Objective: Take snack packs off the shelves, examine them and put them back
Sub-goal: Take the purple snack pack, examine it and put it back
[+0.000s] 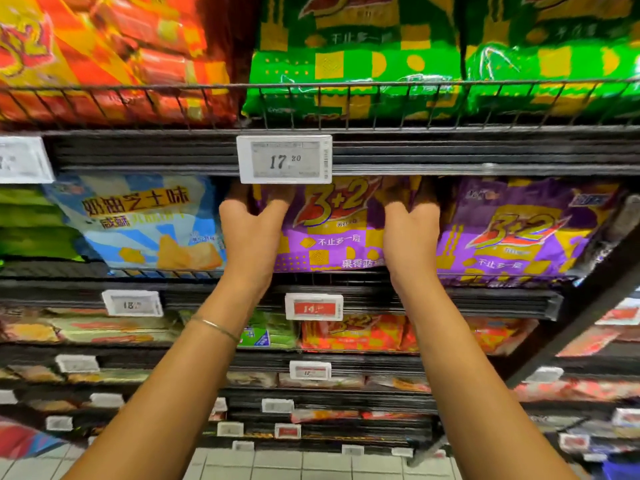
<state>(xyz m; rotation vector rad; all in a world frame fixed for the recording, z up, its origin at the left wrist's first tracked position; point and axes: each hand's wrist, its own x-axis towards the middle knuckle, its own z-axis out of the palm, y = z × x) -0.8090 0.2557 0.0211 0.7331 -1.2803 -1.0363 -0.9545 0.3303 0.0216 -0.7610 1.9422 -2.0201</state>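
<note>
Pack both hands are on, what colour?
The snack pack is purple with yellow blocks and a red 3+2 logo; head view.

purple snack pack (332, 237): glossy plastic film, slightly crinkled. green packs (298, 69) above: same film, hard glare streaks. shelf guard rail (346, 84): thin dark metal wire. price tag (284, 159): white plastic frame, matt grey display. bracelet (214, 328): thin shiny metal. floor tiles (311, 465): smooth, ceramic look, faint sheen.

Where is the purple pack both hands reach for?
In the head view, the purple pack sits mid-frame just below the 17.20 price tag, between a light blue pack on its left and a second purple pack on its right.
</note>
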